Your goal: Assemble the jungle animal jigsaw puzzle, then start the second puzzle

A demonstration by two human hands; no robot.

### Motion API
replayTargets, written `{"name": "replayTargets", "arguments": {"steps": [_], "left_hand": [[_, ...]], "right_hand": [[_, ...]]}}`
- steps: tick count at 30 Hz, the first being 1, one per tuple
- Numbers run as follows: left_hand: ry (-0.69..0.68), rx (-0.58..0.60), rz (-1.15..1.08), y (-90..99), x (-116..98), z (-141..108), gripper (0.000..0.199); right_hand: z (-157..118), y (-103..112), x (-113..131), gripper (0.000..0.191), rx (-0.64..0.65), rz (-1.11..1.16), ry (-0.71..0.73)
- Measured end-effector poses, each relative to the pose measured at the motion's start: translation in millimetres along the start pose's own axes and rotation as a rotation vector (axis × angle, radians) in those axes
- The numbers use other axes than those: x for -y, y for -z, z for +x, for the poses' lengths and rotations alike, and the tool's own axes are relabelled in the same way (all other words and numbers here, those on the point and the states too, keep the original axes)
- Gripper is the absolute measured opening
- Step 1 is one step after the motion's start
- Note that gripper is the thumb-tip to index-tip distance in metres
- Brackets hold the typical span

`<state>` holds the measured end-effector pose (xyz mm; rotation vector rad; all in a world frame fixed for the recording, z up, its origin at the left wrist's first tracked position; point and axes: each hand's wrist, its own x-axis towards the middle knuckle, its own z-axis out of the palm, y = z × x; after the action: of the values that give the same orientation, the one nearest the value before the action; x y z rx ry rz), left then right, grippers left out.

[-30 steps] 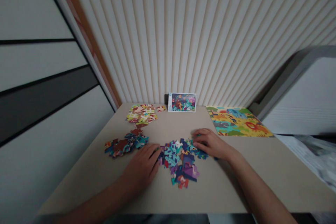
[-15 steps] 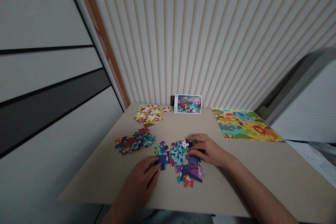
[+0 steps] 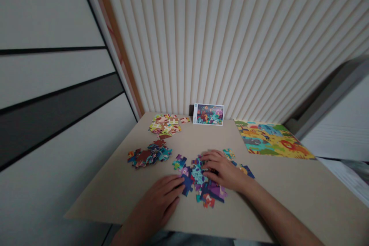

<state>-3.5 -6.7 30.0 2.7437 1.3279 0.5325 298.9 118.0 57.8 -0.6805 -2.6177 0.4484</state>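
Observation:
My left hand rests low on the table. Its fingertips close on the left edge of a dark blue puzzle piece. My right hand lies over a cluster of teal puzzle pieces, its curved fingers and thumb apart, and it covers some of them. Purple pieces and a piece with a red figure lie below that hand. A teal and yellow piece and a dark blue piece with yellow show beyond it. A green and purple piece sits near the left fingertips.
A pile of dark, brown and teal pieces lies at the left, with a yellow and pink pile behind. A picture card leans at the pleated curtain. An animal picture sheet lies at the right.
My left hand has slid right with the dark blue piece, towards the cluster. My right hand has shifted left over the teal pieces, uncovering pieces on its right side.

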Motion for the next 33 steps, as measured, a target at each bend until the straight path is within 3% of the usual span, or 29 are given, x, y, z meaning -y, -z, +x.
{"name": "replayTargets", "arguments": {"steps": [3, 8, 15, 21, 28, 33], "left_hand": [[0.007, 0.007, 0.001, 0.6, -1, 1, 0.050], [0.007, 0.000, 0.026, 0.0, -1, 0, 0.052], [-0.105, 0.045, 0.096, 0.6, 1, 8, 0.056], [-0.179, 0.086, 0.135, 11.9, -2, 25, 0.052], [-0.276, 0.078, 0.084, 26.8, 16, 67, 0.040], [-0.340, 0.024, 0.024, 16.4, 36, 113, 0.032]], "right_hand": [[0, 3, 1, 0.015, 0.000, -0.002, -0.006], [-1, 14, 2, 0.025, 0.014, -0.023, -0.006], [-13, 35, -15, 0.030, -0.028, -0.044, -0.072], [-24, 45, -28, 0.033, -0.045, -0.045, -0.166], [-43, 74, -44, 0.031, -0.097, 0.160, -0.338], [-61, 97, -47, 0.038, -0.017, 0.283, -0.445]]}}
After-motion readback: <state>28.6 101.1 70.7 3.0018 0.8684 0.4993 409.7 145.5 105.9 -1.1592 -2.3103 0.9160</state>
